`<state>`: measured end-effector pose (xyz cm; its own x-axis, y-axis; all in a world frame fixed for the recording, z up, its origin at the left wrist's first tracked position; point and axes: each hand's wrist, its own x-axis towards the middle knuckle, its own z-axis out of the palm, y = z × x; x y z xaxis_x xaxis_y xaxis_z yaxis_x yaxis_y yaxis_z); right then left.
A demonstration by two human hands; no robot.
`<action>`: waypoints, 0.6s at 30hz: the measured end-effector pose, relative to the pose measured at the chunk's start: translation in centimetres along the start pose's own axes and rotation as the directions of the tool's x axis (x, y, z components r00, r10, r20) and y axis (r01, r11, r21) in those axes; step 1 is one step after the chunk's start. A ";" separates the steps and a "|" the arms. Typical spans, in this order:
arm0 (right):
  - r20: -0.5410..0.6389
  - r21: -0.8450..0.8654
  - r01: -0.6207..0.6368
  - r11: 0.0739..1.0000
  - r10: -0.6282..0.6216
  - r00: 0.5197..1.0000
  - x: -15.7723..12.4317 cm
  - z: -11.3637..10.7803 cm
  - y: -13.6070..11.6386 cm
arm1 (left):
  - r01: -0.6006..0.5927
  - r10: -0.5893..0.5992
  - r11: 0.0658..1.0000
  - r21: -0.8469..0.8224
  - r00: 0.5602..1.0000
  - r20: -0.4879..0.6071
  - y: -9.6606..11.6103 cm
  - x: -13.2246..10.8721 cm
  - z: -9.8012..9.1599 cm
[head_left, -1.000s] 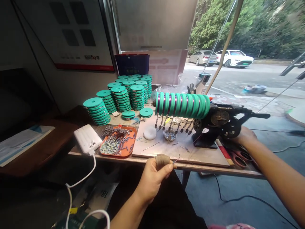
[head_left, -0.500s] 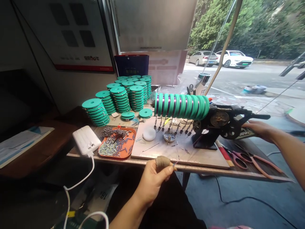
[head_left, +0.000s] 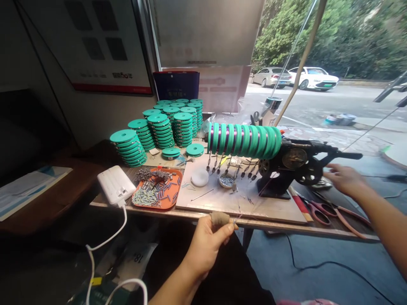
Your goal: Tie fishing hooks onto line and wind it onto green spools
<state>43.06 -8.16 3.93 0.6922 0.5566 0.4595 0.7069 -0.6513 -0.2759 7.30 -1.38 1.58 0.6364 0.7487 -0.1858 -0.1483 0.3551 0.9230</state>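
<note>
"Where's the strand?"

"At five o'clock in my view: my left hand (head_left: 210,237) pinches the thin strand (head_left: 236,220) between thumb and forefinger."

"What has changed since a second ago?"

"Mostly my right hand (head_left: 345,180). It was partly hidden behind the wheel of the black winding machine (head_left: 294,160); now I see it clear, at the machine's three o'clock side. The hanging coiled piece (head_left: 235,172) has also moved, from in front of the metal dish (head_left: 226,181) to its three o'clock edge. My left hand sits slightly lower."

"And the pose?"

"My left forearm comes up from between six and seven, a tan wrap (head_left: 220,219) around the forefinger. My right one reaches in from four, fingers loosely bent toward nine; I can't tell whether they grip or touch anything."

"Further out from the pinch?"

"Green spools (head_left: 260,142) lined up on the machine at twelve, spool stacks (head_left: 160,127) at eleven, the orange tray (head_left: 168,203) of small parts at ten, pink-handled scissors (head_left: 318,206) at three."
</note>
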 end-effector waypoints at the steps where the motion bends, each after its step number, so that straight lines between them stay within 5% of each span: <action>1: -0.003 0.005 -0.056 0.998 0.056 0.998 -1.8 -0.9 -0.5 | 0.014 -0.014 1.000 -0.009 1.000 -0.002 -0.1 0.0 0.1; 3: -0.015 0.076 -0.124 0.989 0.125 0.992 -6.4 -2.5 -2.4 | 0.038 -0.038 0.999 -0.020 0.999 0.003 -0.4 -0.1 0.2; 5: 0.201 0.458 -0.151 0.876 0.063 0.978 -11.5 -3.5 -5.4 | 0.048 -0.048 0.999 -0.024 0.999 0.008 -0.7 -0.3 0.3; 6: 0.362 0.594 -0.175 0.785 -0.067 0.930 -13.8 -3.5 -7.3 | 0.043 -0.043 0.999 -0.024 0.999 0.010 -0.7 -0.3 0.4; 7: 0.517 0.677 -0.261 0.688 -0.193 0.834 -15.7 -3.3 -9.1 | 0.031 -0.031 0.999 -0.023 0.999 0.012 -0.8 -0.4 0.5; 9: 0.670 0.732 -0.521 0.439 -0.325 0.668 -18.0 -2.4 -12.4 | -0.004 0.004 1.000 -0.013 1.000 0.027 -0.7 -0.6 0.7; 13: 0.750 0.575 -0.818 -0.007 -0.396 0.530 -17.7 -0.6 -15.6 | -0.152 0.143 0.980 0.127 0.987 0.075 -0.1 -1.1 0.9; 18: 0.643 0.495 -0.851 -0.177 -0.584 0.495 -15.9 -0.9 -16.4 | -0.414 0.386 0.763 0.497 0.908 0.164 0.9 -1.7 0.8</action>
<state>20.34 -6.77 1.91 0.0238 0.9878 -0.1540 -0.6421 -0.1030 -0.7596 6.67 -2.75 3.02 0.6446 0.7249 0.2430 -0.0008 -0.3172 0.9484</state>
